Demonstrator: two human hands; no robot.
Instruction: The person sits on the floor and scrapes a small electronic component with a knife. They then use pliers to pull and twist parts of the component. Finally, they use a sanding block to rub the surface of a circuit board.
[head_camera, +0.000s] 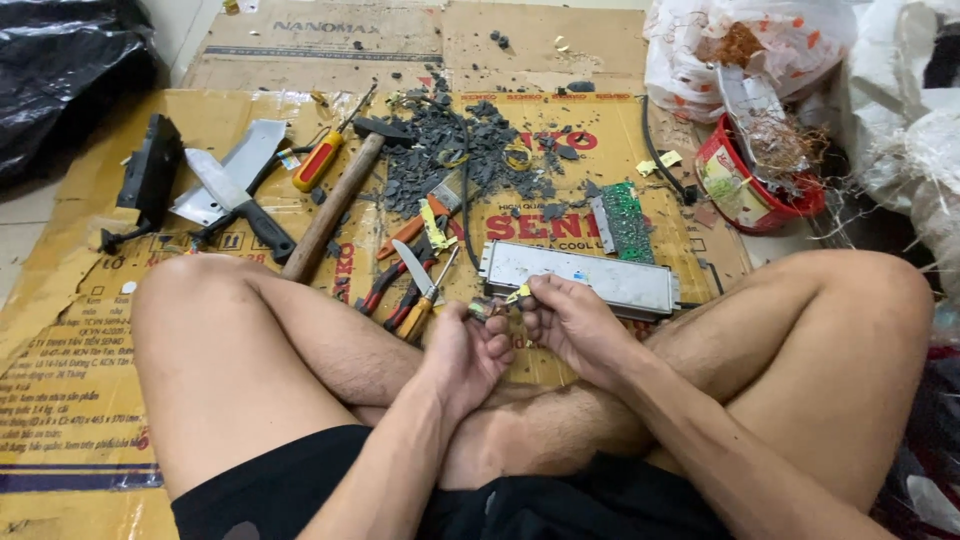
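I sit cross-legged on flattened cardboard (90, 330). My left hand (470, 345) is closed around a small electronic part (487, 308) with coloured bits, held over my shins. My right hand (565, 318) pinches a yellow strip (520, 293) that sticks out of that part. Both hands meet just in front of a long grey metal casing (580, 275) lying on the cardboard.
Ahead lie a hammer (335, 200), a cleaver (235, 165), a knife (240, 205), a screwdriver (322, 155), pliers (400, 280), a green circuit board (625, 220) and a pile of dark grey debris (450, 150). A red basket (750, 185) and white bags (760, 45) stand far right.
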